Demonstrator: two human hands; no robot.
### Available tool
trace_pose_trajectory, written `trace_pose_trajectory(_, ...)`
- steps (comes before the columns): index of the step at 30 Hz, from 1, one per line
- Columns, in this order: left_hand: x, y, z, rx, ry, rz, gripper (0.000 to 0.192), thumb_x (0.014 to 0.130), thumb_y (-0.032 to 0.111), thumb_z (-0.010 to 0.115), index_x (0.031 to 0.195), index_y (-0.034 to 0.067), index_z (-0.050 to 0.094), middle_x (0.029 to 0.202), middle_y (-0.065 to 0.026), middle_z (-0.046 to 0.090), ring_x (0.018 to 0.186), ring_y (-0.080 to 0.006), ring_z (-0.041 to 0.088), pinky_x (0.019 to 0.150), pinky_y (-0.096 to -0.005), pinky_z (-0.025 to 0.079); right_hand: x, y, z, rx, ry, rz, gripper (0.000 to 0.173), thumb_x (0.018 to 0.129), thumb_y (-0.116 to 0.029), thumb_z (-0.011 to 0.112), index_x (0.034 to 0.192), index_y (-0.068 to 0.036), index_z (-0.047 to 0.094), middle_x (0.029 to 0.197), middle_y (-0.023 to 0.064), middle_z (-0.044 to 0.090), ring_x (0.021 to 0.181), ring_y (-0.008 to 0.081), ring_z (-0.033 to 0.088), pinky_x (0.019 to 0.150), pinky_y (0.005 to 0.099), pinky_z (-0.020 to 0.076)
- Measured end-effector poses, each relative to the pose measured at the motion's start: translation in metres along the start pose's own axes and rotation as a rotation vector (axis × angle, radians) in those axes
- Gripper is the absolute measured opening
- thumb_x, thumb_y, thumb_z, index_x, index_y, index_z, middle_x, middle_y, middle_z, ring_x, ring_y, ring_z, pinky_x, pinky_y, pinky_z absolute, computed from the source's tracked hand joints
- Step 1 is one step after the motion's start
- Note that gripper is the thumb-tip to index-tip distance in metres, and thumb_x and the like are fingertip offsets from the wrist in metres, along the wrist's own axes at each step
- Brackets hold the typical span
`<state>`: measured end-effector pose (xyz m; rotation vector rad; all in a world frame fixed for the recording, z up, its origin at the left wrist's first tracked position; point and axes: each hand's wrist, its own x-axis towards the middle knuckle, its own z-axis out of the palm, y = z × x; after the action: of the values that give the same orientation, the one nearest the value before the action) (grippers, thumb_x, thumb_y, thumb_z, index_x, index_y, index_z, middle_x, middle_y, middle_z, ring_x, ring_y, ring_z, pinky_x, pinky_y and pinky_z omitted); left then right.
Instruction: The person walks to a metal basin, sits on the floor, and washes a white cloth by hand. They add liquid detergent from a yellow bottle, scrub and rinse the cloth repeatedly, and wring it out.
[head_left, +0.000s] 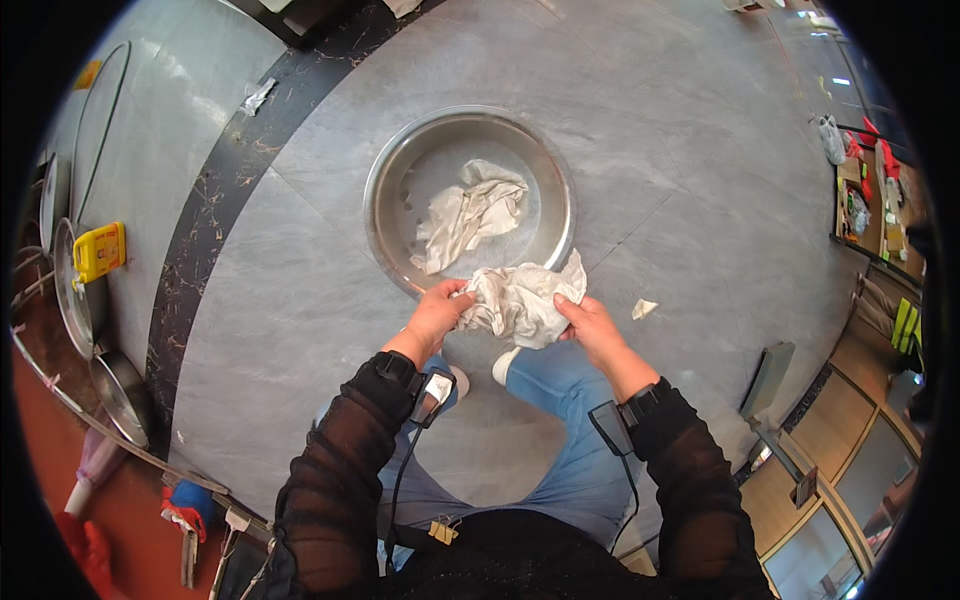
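Between my two hands hangs a crumpled off-white cloth (517, 300), in front of the near rim of a round stainless steel basin (379, 217). My left hand (439, 311) pinches its left side, thumb on top. At the right side, my right hand (589, 322) grips it between thumb and fingers. Inside the basin lies a second off-white cloth (480, 210), bunched and creased on the metal bottom. The held cloth hides part of the basin's near edge. Strapped to both wrists are black devices with cables.
On the grey floor (637, 165) a small pale scrap (643, 308) lies right of my right hand. Metal basins (124, 397) lean at the left beside a yellow jug (101, 251). A platform scale (769, 382) stands at right, before wooden cabinets (832, 427).
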<state>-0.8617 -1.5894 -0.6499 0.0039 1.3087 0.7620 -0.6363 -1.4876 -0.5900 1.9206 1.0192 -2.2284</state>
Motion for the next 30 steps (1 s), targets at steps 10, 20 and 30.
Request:
trace_pose_trajectory(10,0.190,0.006,-0.014,1.519,0.045,0.281,0.041,0.082,0.023,0.049,0.122,0.022,0.056,0.147,-0.0211,0.014,0.111,-0.0336,0.053,0.096,-0.0374,0.040,0.091,0.001,-0.054,0.062,-0.112,-0.170,0.032,0.089,-0.032,0.055,0.101,-0.003,0.060,0.089,0.0033,0.063,0.072,0.0098,0.057,0.060,0.0237,0.0471)
trace_pose_trajectory(20,0.226,0.019,-0.027,1.530,0.305,0.328,0.038,0.077,0.023,0.058,0.110,0.003,0.057,0.119,-0.0201,0.050,0.101,-0.0353,0.056,0.086,-0.0396,0.046,0.107,0.009,-0.056,0.217,-0.085,-0.383,0.031,0.091,-0.027,0.054,0.105,0.000,0.061,0.088,-0.0011,0.063,0.071,0.0050,0.054,0.060,0.0200,0.0433)
trace_pose_trajectory(30,0.144,0.099,-0.089,0.712,0.174,0.574,0.045,0.070,0.002,0.068,0.110,0.002,0.046,0.088,-0.0080,0.060,0.080,-0.0148,0.058,0.071,-0.0287,0.047,0.138,-0.006,-0.053,-0.055,-0.132,-0.351,0.032,0.090,-0.033,0.054,0.103,-0.005,0.062,0.080,-0.0031,0.060,0.063,0.0039,0.050,0.052,0.0194,0.0397)
